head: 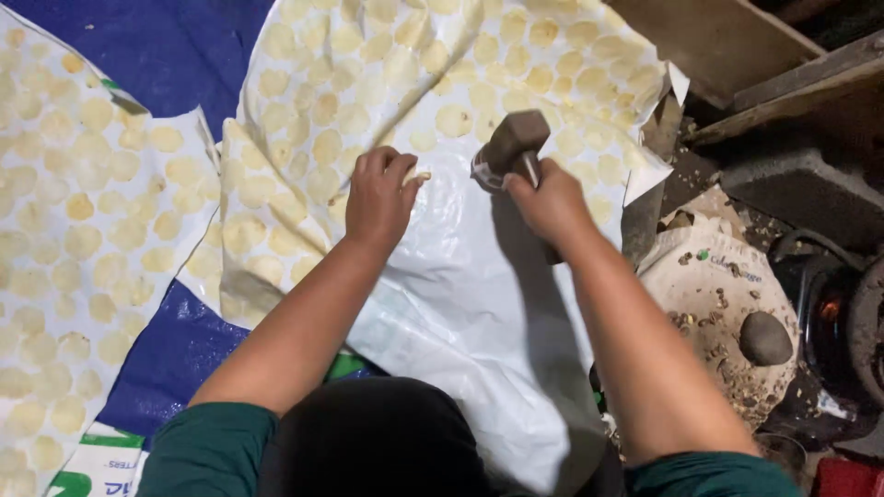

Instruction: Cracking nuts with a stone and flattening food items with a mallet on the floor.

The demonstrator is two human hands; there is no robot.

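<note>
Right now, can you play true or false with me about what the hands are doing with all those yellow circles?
1. The right hand grips a brown mallet-like tool. True.
2. The left hand is empty. False: its fingers pinch a small pale piece.
3. The pale yellow discs lie on a white plastic sheet. True.
4. The cloth under the sheets is red. False: a blue tarp shows between them.
5. A dark round stone rests on the dirty sack at the right. True.
6. The white sheet is fully covered with discs. False: the part nearest the person is bare.
</note>
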